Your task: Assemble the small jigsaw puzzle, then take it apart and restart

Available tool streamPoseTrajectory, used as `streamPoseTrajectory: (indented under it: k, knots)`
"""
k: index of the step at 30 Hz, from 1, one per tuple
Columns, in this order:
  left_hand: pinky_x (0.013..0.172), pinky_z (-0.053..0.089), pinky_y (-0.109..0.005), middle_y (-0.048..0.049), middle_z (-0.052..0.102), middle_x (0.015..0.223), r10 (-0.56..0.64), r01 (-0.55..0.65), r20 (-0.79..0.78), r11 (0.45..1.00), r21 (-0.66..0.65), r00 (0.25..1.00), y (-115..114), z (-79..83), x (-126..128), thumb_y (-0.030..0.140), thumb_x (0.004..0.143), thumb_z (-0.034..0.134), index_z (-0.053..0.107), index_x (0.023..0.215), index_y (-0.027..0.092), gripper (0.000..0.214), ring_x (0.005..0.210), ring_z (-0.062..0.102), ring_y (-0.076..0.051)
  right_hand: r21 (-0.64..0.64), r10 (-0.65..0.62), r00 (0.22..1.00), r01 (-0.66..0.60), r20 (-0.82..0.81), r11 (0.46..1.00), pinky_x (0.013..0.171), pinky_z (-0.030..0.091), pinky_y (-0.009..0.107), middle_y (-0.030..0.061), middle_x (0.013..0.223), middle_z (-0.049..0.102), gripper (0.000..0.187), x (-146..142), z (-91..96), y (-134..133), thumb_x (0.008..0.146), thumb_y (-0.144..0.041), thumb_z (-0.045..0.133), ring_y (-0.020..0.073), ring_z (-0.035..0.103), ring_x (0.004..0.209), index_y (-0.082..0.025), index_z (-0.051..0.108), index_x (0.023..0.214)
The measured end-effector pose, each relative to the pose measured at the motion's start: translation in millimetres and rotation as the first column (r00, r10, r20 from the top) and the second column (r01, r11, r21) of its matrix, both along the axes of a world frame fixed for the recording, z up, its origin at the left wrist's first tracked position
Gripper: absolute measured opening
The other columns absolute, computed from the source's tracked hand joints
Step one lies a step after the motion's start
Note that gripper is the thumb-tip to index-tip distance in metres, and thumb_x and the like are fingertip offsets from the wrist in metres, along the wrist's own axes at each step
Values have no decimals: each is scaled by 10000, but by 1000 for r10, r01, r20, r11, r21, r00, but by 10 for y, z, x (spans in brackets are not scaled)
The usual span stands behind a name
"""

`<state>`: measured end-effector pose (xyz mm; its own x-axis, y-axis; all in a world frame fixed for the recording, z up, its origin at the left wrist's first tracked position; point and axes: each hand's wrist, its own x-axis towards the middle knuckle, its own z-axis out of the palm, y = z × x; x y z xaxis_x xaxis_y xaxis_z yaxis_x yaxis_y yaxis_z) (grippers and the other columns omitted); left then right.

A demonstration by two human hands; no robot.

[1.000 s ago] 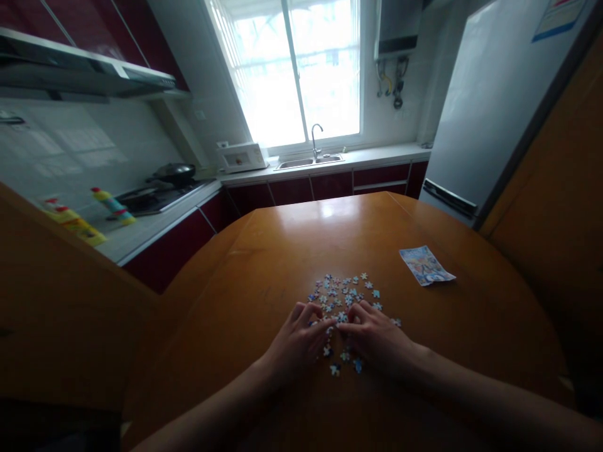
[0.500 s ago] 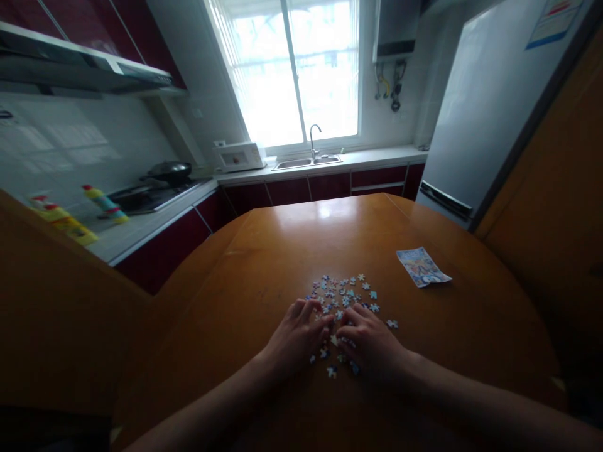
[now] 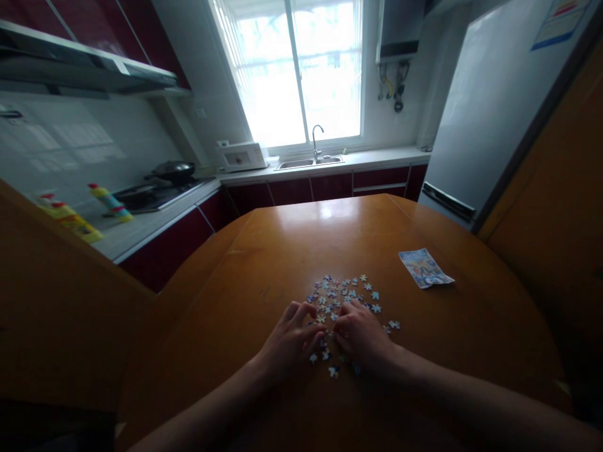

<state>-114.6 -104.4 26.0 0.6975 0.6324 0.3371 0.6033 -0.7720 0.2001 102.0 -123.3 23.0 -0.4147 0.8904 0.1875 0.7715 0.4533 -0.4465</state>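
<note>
Many small jigsaw puzzle pieces, white, blue and purple, lie loose in a patch on the wooden table. My left hand rests at the patch's left side, fingers bent and apart over a few pieces. Opposite it, my right hand is curled with its fingertips drawn together low over the pieces; what they hold, if anything, is hidden. Between the hands, several pieces show in a narrow gap. Nearer me, a puzzle piece lies by itself, and a couple more are right of my right hand.
A creased printed picture sheet lies on the table to the right. Beyond the table stand a counter with a sink, a microwave and a stove with a lidded pan. A fridge is at the right.
My right hand has shifted slightly and its fingers are curled closer over the pieces. My left fingers have moved a little left. A piece now shows beside the one right of my right hand.
</note>
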Motion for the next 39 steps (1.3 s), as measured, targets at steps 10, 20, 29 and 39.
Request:
streamPoseTrajectory:
  k: [10, 20, 29, 39]
  knots:
    - [930, 483, -378, -85, 538, 1151, 8, -6, 65, 1000, -24, 998, 49, 54, 38, 202, 957, 552, 699, 1090, 256, 206, 1075, 457, -234, 48, -170, 968, 182, -187, 982, 837, 455, 348, 65, 937, 645, 190, 476, 52, 262, 870, -119, 608, 220, 530, 940, -212, 761, 933]
    - [958, 492, -396, -80, 582, 1169, -107, 109, 19, 979, -170, 994, 127, 103, 60, 270, 973, 548, 669, 1211, 307, 270, 1082, 486, -228, 35, -7, 989, 12, -147, 999, 862, 474, 369, 76, 980, 655, 195, 821, -46, 94, 882, -135, 579, 226, 540, 976, -222, 750, 850]
    - [1151, 382, -466, -87, 469, 1498, -107, 99, -38, 979, -180, 993, 511, 179, -63, 404, 1029, 420, 443, 1472, 279, 460, 1386, 420, -256, -23, -55, 995, 54, -79, 998, 1027, 459, 422, 129, 1295, 623, 366, 1047, -80, -68, 999, -295, 409, 251, 575, 1171, -185, 673, 1229]
    - [1230, 127, -554, 18, 92, 1651, -203, 128, -288, 958, -257, 936, 852, 5, 101, 527, 1029, 325, 182, 1555, 407, 557, 1528, 85, -291, -55, 128, 985, -122, 115, 991, 1234, 117, 485, 114, 1634, 160, 783, 795, -81, 160, 974, -635, 350, 277, 120, 1516, -151, 222, 1575]
